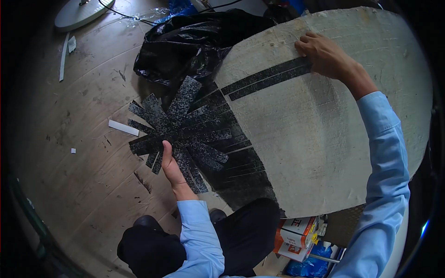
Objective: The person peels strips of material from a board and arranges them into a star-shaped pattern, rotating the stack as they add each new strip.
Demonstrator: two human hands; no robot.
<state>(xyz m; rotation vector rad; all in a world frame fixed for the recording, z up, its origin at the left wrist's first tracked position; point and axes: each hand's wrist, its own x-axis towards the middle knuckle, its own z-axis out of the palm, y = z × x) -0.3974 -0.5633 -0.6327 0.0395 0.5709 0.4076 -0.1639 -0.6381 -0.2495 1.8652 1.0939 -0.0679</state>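
My left hand (173,169) has its thumb on top of a fanned bundle of black speckled strips (178,125), with its fingers hidden underneath. The strips point outward in many directions, over the wood-look floor and the dark edge of a large pale panel (296,139). On that panel, two parallel black strips (269,78) run toward my right hand (324,53). My right hand rests at their far end, its fingers curled down against the rough surface. Whatever its fingertips may grip is hidden.
A black plastic bag (185,44) lies against the panel's upper left side. A round white base (83,14) stands at the upper left. White scraps (123,128) lie on the floor. Near my knee are an orange-and-white box (294,236) and a blue bag (310,262).
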